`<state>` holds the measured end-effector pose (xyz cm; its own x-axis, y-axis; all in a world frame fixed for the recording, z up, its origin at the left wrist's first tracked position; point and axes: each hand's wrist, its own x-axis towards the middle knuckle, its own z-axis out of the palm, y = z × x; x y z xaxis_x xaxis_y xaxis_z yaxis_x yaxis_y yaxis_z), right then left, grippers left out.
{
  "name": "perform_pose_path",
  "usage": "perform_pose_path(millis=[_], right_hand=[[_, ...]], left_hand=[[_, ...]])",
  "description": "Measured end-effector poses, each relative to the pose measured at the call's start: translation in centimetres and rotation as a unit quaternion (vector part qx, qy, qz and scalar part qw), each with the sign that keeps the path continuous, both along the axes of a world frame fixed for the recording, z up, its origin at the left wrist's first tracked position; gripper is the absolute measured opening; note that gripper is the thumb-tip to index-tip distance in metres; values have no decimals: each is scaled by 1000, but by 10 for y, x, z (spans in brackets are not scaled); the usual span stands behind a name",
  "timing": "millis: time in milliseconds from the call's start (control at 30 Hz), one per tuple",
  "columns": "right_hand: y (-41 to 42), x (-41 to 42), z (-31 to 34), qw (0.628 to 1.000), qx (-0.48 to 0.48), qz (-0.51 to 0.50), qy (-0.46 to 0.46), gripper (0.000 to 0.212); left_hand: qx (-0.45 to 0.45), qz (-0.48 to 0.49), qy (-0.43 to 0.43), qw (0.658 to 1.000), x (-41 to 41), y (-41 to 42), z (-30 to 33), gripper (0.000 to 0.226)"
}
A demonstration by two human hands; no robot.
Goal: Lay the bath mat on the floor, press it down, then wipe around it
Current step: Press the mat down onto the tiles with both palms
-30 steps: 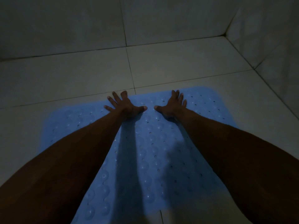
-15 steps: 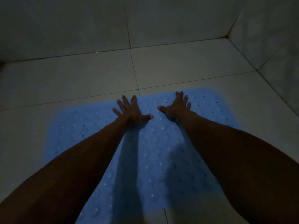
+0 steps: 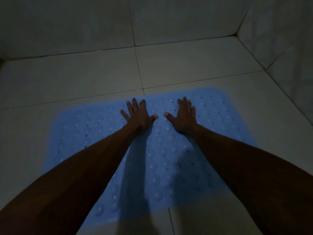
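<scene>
A dim tiled floor [image 3: 186, 65] is seen from above, bounded by tiled walls [image 3: 67, 22] at the far side and on the right, and most of its near part is covered by the blue bath mat [image 3: 169, 158]. The mat is laid flat across the tile joints, its far edge lying just short of a grout line and its near edge ending close to the bottom of the view; no lifted corner is made out, though the left part is hidden behind a forearm. It is judged to be a light, soft, floppy sheet of rubber or plastic, likely to cling once pressed and to be slippery if wet; if it has to be shifted, it is best taken by an edge or a corner and peeled up rather than dragged. Its surface is covered with rows of small round bumps, which look like suction cups, and small drain holes, and its corners are rounded. The left hand [image 3: 138, 116] is set palm-down on the far middle of the mat, fingers spread wide and flat, with nothing grasped. The right hand [image 3: 183, 116] is set just beside it in the same way, splayed and holding nothing, the two thumbs pointing at each other with a small gap between them. The pressing step is judged to be under way; no cloth for wiping is seen.
</scene>
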<state>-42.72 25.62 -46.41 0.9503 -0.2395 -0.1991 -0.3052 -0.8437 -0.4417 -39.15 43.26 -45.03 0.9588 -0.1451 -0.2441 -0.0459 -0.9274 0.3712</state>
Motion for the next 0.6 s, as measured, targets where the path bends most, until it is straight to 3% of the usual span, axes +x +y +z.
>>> perform_pose_path(millis=[133,333,600], right_hand=[[13,-2,3,1000,-17,-25,3,87],[13,-3,4,998,-13,-58,-4,93],[5,-6,0,999,-12,-40,3,97]], left_hand=[[-17,-4,8,1000,5,5,-3,94],[-11,-52,55,997,11,17,-1,130],[-13,-104,58,993,-1,17,-1,120]])
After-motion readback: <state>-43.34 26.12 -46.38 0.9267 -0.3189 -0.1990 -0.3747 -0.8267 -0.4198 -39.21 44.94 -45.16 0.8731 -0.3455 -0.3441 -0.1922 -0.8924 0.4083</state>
